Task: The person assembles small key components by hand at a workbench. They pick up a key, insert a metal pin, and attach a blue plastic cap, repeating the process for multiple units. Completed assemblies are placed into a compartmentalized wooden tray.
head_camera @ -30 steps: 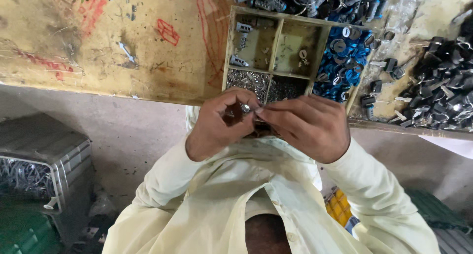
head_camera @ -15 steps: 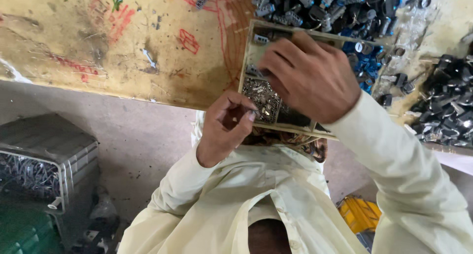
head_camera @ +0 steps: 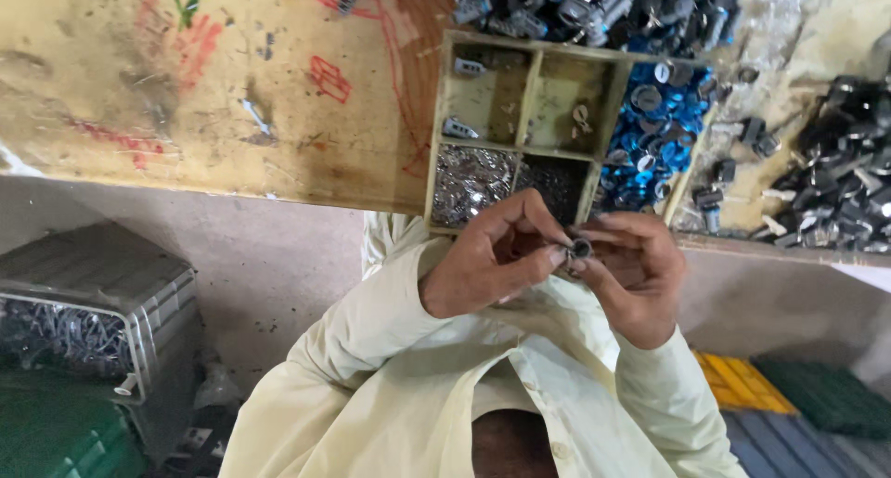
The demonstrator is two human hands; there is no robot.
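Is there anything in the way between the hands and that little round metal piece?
No. Both hands already have it: the left hand and the right hand pinch the small round metal piece between their fingertips, just below the wooden sorting tray. Nothing sits between them.

Both hands meet close in front of the chest, forearms in pale sleeves angling inward. The left hand (head_camera: pixel 492 260) curls with thumb and forefinger pressed together at the tips. The right hand (head_camera: pixel 631 278) faces it, fingers bent, its grip pinched shut, the two hands' fingertips touching.
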